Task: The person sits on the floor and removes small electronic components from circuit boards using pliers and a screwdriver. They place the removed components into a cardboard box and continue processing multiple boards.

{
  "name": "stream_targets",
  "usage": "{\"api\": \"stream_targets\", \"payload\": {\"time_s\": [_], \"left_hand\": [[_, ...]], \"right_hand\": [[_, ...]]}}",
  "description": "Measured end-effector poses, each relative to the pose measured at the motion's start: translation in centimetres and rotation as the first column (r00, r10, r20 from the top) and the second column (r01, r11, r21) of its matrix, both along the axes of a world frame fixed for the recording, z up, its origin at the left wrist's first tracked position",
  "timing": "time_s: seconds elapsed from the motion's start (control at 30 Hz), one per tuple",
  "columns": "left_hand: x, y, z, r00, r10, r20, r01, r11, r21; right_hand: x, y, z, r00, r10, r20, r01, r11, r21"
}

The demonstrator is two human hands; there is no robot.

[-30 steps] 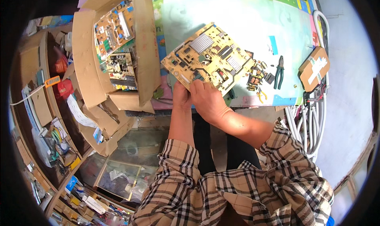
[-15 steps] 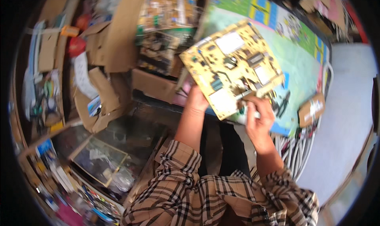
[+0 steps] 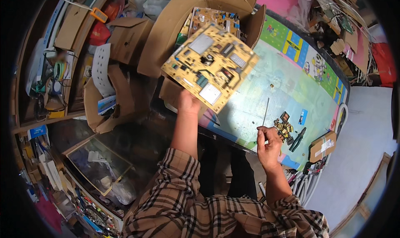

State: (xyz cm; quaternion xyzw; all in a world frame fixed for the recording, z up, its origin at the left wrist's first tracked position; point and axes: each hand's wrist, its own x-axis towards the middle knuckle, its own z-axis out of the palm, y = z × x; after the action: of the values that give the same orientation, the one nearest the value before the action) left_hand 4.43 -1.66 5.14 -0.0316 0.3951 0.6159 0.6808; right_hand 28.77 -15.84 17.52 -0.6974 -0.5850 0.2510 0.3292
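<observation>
My left hand (image 3: 189,104) grips the near edge of a yellow circuit board (image 3: 210,66) and holds it up in the air, over the gap between the table and an open cardboard box (image 3: 171,25). The board carries heat sinks, capacitors and other parts. My right hand (image 3: 268,143) is closed on a thin screwdriver (image 3: 265,111) whose shaft points away from me over the table (image 3: 291,88). A small heap of loose parts (image 3: 284,127) lies just right of the screwdriver, beside black pliers (image 3: 298,139).
The open cardboard box holds more circuit boards (image 3: 212,17). Other cardboard boxes (image 3: 106,96) and cluttered shelves (image 3: 46,71) stand to the left. A glass-topped case (image 3: 98,163) sits low on the left. A small cardboard packet (image 3: 322,146) and cables (image 3: 304,179) lie at the table's right end.
The board has left the table: my left hand lifted it up and left toward the box. My right hand let go of it and drew back with the screwdriver.
</observation>
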Motion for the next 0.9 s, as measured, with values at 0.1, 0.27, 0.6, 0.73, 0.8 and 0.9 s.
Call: {"api": "stream_targets", "payload": {"time_s": [0.1, 0.27, 0.6, 0.73, 0.8, 0.9], "left_hand": [[-1.2, 3.3, -1.2, 0.996, 0.014, -0.084, -0.014, 1.0, -0.004], [-4.2, 6.1, -6.4, 0.979, -0.088, -0.183, 0.071, 0.993, -0.097], [-6.8, -13.8, -8.9, 0.875, -0.378, -0.302, 0.201, 0.851, -0.485], [-5.8, -19.6, -5.9, 0.795, -0.555, -0.244, 0.31, 0.719, -0.622], [-5.1, -20.0, -4.4, 0.723, -0.657, -0.216, 0.432, 0.673, -0.601], [-4.7, -19.5, -1.7, 0.696, -0.682, -0.224, 0.464, 0.666, -0.584]], "right_hand": [[-0.7, 0.0, -0.6, 0.999, 0.015, -0.034, -0.017, 0.997, -0.07], [-1.5, 0.8, -1.2, 0.999, 0.042, -0.011, -0.043, 0.996, -0.073], [-2.5, 3.6, -2.1, 0.993, 0.117, -0.029, -0.12, 0.984, -0.133], [-4.6, 5.4, -1.3, 0.978, 0.205, -0.041, -0.208, 0.974, -0.089], [-5.3, 5.8, -1.4, 0.973, 0.227, -0.049, -0.23, 0.968, -0.097], [-6.8, 5.5, -1.9, 0.948, 0.309, -0.07, -0.313, 0.948, -0.063]]}}
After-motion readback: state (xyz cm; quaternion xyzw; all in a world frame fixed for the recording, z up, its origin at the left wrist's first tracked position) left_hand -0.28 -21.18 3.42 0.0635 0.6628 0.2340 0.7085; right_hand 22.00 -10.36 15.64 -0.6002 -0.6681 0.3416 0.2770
